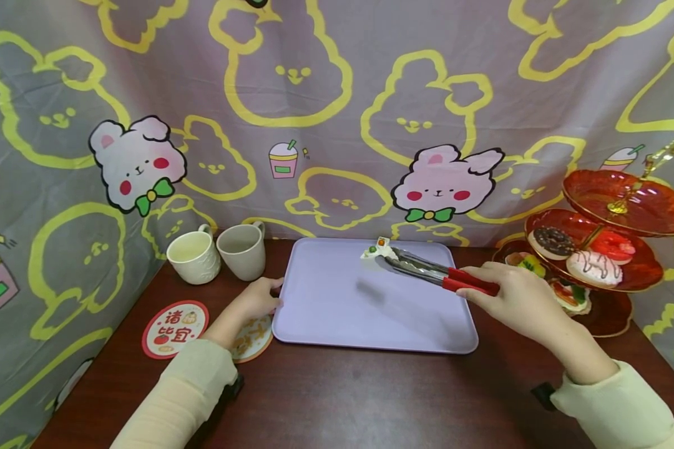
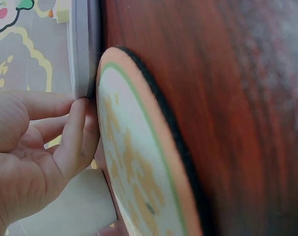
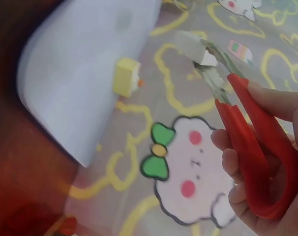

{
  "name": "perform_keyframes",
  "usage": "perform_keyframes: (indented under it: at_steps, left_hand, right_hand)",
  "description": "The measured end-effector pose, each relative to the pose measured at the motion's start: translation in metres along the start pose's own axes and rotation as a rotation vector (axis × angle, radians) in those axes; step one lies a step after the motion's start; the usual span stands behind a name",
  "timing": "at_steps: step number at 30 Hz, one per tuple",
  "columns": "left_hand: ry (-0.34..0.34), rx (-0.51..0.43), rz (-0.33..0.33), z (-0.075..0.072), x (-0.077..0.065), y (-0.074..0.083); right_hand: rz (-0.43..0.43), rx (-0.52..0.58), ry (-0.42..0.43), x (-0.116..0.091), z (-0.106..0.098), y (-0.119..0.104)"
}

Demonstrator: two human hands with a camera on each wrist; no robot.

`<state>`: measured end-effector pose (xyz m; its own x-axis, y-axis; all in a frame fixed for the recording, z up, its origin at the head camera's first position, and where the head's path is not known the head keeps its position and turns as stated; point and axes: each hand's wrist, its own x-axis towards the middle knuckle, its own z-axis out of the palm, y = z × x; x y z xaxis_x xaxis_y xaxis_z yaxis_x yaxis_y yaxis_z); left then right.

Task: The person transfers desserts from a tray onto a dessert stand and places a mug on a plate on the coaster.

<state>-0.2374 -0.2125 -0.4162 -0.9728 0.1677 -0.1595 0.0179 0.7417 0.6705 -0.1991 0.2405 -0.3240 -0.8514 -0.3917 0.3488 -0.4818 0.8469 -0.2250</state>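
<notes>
My right hand (image 1: 513, 299) grips red-handled metal tongs (image 1: 421, 268) above the back right of a lilac tray (image 1: 337, 312). Between the tong tips is a small white cake piece (image 3: 193, 48); a green topping shows on it in the head view. A second small cake (image 3: 125, 77), yellow-sided with an orange topping, sits on the tray near its back edge. At the tray's left edge, my left hand (image 1: 256, 297) pinches the rim (image 2: 84, 73) between thumb and fingers, as the left wrist view shows.
Two mugs, one cream (image 1: 193, 259) and one grey (image 1: 241, 252), stand back left. A red-rimmed coaster (image 1: 175, 329) and an orange-rimmed coaster (image 2: 134, 162) lie near the left arm. At right rises a tiered red stand (image 1: 612, 312) with donuts (image 1: 594, 268) and pastries. A patterned curtain hangs behind.
</notes>
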Motion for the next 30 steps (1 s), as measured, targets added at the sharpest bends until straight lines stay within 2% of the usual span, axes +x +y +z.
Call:
perform_keyframes:
  at_steps: [4,9,12,17,23,30]
  left_hand:
    - [0.001,0.012,0.003,-0.002,0.0,0.0]
    - [-0.003,0.02,0.012,-0.003,0.002,0.0]
    - [-0.009,0.017,0.012,-0.004,0.004,0.001]
    - [-0.012,0.025,0.007,-0.004,0.004,0.001]
    - [-0.013,0.03,0.009,-0.003,0.003,0.0]
    - [-0.015,0.024,-0.004,-0.002,0.001,0.0]
  right_hand:
    - [0.026,-0.016,0.0,-0.002,-0.007,0.005]
    - [0.047,-0.02,-0.02,-0.009,-0.004,0.012]
    - [0.063,-0.022,-0.003,-0.013,-0.002,0.016]
    - [0.05,-0.018,0.049,-0.014,-0.005,0.019]
    - [0.033,-0.007,0.142,-0.02,-0.018,0.025]
    - [0.115,-0.011,0.187,-0.031,-0.042,0.033]
